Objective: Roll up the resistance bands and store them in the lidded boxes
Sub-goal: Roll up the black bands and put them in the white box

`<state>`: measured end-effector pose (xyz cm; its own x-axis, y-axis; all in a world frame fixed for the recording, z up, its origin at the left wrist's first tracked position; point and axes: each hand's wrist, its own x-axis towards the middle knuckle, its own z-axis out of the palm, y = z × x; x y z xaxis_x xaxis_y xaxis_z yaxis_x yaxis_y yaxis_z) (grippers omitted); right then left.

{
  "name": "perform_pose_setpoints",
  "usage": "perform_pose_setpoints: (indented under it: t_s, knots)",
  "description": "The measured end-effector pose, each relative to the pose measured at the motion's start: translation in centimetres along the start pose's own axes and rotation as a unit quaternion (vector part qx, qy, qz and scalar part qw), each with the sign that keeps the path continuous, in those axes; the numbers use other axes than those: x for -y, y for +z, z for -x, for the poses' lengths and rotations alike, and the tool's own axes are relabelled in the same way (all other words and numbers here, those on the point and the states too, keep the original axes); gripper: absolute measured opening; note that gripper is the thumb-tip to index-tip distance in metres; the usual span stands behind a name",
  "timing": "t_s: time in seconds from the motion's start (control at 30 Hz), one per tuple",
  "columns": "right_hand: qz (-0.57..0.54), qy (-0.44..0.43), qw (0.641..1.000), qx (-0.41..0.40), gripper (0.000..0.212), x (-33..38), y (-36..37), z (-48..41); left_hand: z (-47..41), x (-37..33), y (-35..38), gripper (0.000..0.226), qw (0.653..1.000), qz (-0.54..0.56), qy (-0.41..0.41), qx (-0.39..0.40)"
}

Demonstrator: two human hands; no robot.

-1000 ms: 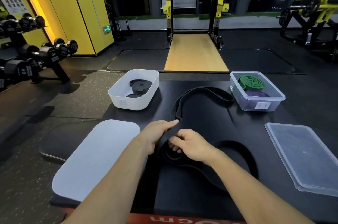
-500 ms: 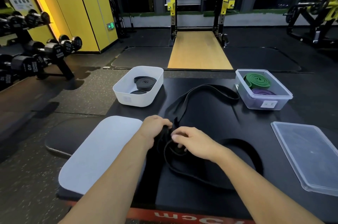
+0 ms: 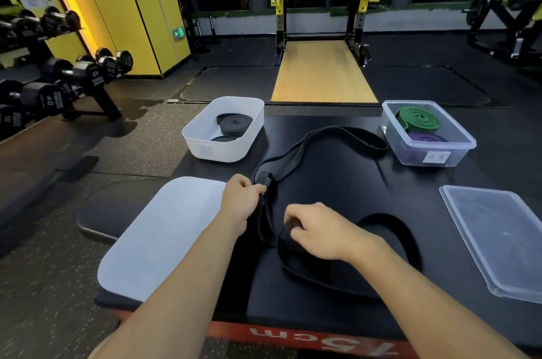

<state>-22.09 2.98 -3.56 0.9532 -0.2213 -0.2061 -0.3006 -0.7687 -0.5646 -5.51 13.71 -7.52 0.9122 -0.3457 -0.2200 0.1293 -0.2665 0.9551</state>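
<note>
A long black resistance band [image 3: 346,133] lies unrolled across the black padded platform [image 3: 337,182], looping toward the far right. My left hand [image 3: 239,201] pinches a folded stretch of it near the middle. My right hand [image 3: 318,229] grips another part of the same band closer to me. A white box [image 3: 202,138] at the far left holds rolled black bands [image 3: 233,125]. A clear box [image 3: 457,150] at the far right holds a rolled green band [image 3: 418,118] and a purple one [image 3: 426,138].
The white lid [image 3: 164,238] lies flat at the near left, the clear lid [image 3: 498,238] at the near right. A dumbbell rack [image 3: 58,77] stands on the floor to the left. A squat rack with a wooden platform [image 3: 322,74] is beyond.
My hands have drawn apart along the black band: the left moved up and away, the right stayed near me. The camera has tilted down slightly.
</note>
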Motion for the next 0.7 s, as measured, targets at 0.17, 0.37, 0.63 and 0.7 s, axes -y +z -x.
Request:
perform_pose_setpoints:
  t_s: [0.17,0.37,0.63,0.7]
  knots:
    - [-0.123,0.07,0.986,0.09,0.016,-1.7,-0.7,-0.2,0.5,0.5,-0.1,0.037,0.998,-0.053,0.043,-0.008]
    - [-0.041,0.191,0.965,0.175,0.019,-3.2,-6.8,1.0,1.9,0.9,0.4,0.027,0.971,-0.207,0.119,0.002]
    - [-0.019,0.04,0.988,-0.149,0.044,-2.9,-4.6,-1.3,2.0,0.9,0.3,0.023,0.97,-0.204,0.13,-0.009]
    - [-0.033,0.011,0.988,-0.151,0.026,-1.7,-3.8,-0.8,2.0,1.0,0.3,0.023,0.971,-0.201,0.129,-0.017]
